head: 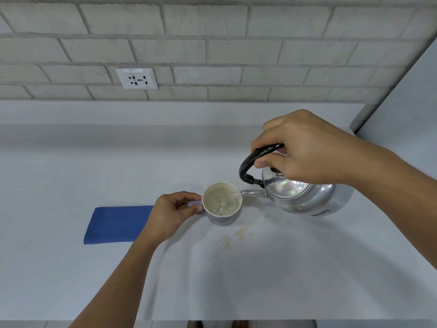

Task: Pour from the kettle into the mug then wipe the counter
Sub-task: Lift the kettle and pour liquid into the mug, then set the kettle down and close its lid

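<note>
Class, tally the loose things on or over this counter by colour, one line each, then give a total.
Silver: 1, the kettle
Pale purple: 1, the mug
Blue: 1, the cloth
Total: 3

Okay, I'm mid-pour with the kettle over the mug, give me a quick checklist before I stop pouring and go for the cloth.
1. Spout over the mug: ok. The kettle spout tip sits at the rim of the mug and water runs into it.
2. Mug steadied: ok. The left hand holds its handle.
3. Kettle grip: ok. The right hand is wrapped around the black handle.
4. Fill level: not ok to keep pouring long. Water looks close to the rim.
5. Cloth within reach: ok. The blue cloth lies folded flat, left of the mug.
6. Counter clean: not ok. Yellowish spill marks lie in front of the mug on the counter.
</note>
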A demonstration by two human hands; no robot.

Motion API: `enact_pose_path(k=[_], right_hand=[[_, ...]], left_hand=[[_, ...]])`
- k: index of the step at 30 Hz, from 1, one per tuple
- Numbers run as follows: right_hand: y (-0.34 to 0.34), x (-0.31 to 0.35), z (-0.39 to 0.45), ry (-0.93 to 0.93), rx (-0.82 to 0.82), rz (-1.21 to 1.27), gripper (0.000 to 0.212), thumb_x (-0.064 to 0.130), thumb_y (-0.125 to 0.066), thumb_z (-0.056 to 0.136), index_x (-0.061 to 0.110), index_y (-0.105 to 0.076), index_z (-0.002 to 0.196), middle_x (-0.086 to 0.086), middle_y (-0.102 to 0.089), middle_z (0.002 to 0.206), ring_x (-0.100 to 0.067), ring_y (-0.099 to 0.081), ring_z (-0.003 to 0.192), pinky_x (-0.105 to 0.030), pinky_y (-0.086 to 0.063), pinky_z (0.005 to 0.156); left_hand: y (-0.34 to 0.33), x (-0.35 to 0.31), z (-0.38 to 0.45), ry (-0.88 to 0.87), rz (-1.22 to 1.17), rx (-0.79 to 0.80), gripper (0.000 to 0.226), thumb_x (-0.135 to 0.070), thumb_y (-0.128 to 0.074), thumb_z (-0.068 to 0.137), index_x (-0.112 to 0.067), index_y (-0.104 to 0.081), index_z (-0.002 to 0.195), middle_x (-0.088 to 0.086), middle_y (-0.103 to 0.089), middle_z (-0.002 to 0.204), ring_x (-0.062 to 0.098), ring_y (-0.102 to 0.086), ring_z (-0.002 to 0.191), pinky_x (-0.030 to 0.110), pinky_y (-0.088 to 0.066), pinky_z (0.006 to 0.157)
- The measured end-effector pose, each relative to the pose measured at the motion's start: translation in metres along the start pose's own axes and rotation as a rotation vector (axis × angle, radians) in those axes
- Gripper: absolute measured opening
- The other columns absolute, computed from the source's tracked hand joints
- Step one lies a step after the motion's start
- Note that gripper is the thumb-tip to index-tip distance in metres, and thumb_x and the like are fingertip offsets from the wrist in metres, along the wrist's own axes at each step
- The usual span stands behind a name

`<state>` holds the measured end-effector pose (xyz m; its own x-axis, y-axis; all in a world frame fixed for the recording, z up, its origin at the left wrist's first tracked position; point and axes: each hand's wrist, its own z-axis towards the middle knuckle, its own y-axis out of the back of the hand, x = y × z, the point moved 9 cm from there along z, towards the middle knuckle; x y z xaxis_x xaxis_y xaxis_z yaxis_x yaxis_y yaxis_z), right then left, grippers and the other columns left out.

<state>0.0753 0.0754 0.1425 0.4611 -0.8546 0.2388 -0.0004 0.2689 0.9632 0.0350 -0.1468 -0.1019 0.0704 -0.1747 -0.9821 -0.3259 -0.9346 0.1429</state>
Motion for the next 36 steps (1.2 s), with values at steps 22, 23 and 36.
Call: enact_pose_path(k=[22,23,36], right_hand=[[-0.016,-0.089,-0.071,-0.225,-0.402,0.594,0.017,0.016,-0.081,0.082,0.026,-0.081,0.096,0.004,-0.064,0.075,-0.014,-0.06,0.069,-0.017,-0.043,0.064],[-0.017,-0.091,-0.071,-0.223,-0.405,0.595,0.017,0.016,-0.081,0.082,0.024,-0.081,0.096,0.006,-0.063,0.074,-0.011,-0.059,0.068,-0.013,-0.041,0.063],[0.0,-0.107,-0.051,-0.217,-0.467,0.608,0.014,0.017,-0.083,0.081,0.018,-0.079,0.094,0.018,-0.066,0.076,-0.007,-0.06,0.07,-0.015,-0.043,0.068]], left_hand=[[0.005,-0.007,0.001,0.022,0.098,0.031,0.026,-0.017,-0.087,0.083,-0.031,-0.083,0.104,-0.007,-0.083,0.11,0.013,-0.077,0.108,0.027,-0.059,0.096],[0.008,-0.014,0.002,0.004,0.089,0.016,0.028,-0.018,-0.088,0.081,-0.032,-0.082,0.105,-0.007,-0.082,0.112,0.012,-0.076,0.11,0.025,-0.057,0.097],[-0.066,-0.177,0.037,-0.402,0.097,0.165,0.031,-0.016,-0.084,0.087,-0.017,-0.077,0.117,-0.005,-0.079,0.121,0.016,-0.074,0.114,0.031,-0.056,0.103]])
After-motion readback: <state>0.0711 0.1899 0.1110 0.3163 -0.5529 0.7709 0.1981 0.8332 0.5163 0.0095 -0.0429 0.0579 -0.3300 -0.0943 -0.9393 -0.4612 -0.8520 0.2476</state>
